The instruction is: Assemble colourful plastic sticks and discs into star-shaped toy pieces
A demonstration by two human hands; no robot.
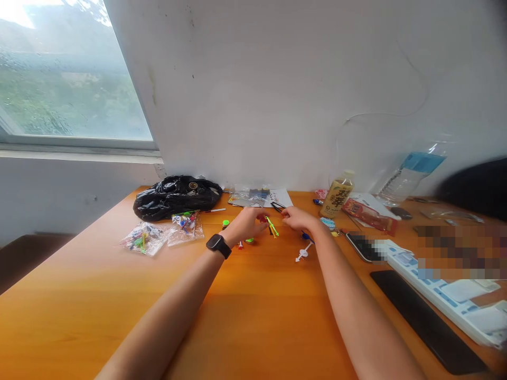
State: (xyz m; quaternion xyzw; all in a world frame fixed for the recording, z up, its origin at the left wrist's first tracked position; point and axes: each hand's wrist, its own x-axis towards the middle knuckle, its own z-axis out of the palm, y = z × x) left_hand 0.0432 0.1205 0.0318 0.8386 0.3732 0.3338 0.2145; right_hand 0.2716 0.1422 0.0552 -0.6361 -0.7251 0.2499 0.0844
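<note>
My left hand [250, 224], with a black watch [218, 245] on its wrist, is closed at the fingertips around slim arrow-shaped plastic pieces [272, 226] in bright green and yellow. Something pinkish red shows by those fingertips, too small to name. To its right, my right hand [297, 217] pinches a thin black piece [277, 206]; its far end points left. Below the right hand a white arrow-shaped piece [303, 253] with a round middle lies on the table, beside a blue piece [306, 236]. Green round parts [225, 224] sit partly hidden around my left hand.
Clear bags of small coloured parts [144, 238] lie left, before a black plastic bag [178, 196]. Papers and a clear packet [247, 196] lie by the wall. On the right stand a drink bottle [336, 194], a phone [359, 247], a power strip [431, 285] and a black slab [425, 319].
</note>
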